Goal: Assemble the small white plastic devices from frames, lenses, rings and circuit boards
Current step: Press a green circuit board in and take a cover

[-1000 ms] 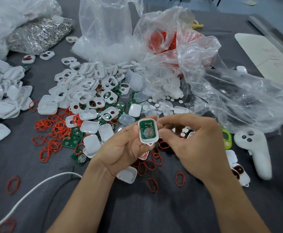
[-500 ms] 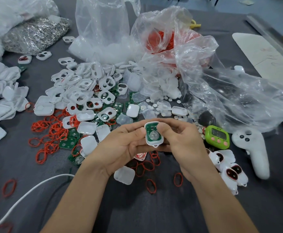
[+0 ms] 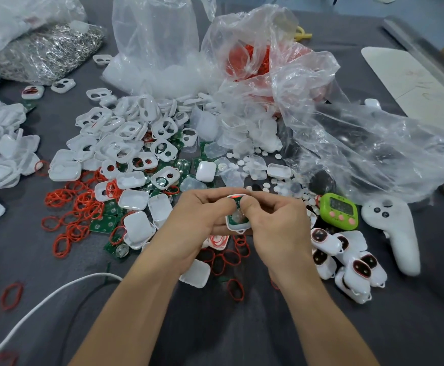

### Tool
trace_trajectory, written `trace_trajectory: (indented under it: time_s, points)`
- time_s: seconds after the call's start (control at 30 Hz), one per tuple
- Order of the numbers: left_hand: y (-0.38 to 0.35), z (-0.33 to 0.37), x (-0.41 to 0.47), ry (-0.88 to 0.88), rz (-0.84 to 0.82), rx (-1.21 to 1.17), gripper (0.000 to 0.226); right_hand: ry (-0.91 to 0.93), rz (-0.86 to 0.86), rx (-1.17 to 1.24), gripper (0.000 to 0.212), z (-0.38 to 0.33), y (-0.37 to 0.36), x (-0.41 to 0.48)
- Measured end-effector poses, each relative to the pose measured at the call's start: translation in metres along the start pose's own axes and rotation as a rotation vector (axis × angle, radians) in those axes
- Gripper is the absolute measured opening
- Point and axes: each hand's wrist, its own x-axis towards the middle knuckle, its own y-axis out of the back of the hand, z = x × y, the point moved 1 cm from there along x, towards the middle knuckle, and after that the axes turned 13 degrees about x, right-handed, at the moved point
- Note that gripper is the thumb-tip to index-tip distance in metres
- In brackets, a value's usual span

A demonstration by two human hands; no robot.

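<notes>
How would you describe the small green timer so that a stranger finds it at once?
Start at the big crumpled clear plastic bag on the right. Just below its near edge, left of the white handheld controller, lies the lime-green timer. Only it has a green case, dark screen and pink buttons.

Bare desk (image 3: 242, 336) is lying open nearest the person, a white cable (image 3: 83, 278) crossing its left part. Farther back, white frames (image 3: 126, 133), red rings (image 3: 75, 207) and plastic bags (image 3: 347, 143) are blocking passage; a timer (image 3: 339, 211) and controller (image 3: 397, 233) are crowding the right.

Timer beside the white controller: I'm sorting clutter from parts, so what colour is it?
The timer is bright green with pink buttons; head view.
</notes>
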Motion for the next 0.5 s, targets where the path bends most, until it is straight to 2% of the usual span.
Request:
trace_trajectory:
  time_s: [0.3,0.5]
  points:
    - [0.0022,0.0057,0.0016,0.026,0.109,-0.01,0.041,-0.155,-0.242,0.244,0.024,-0.0005,0.0031,0.0004]
    - [0.0047,0.0072,0.0026,0.015,0.138,0.048,0.041,-0.186,-0.28,0.33,0.025,-0.0037,0.0037,-0.0007]
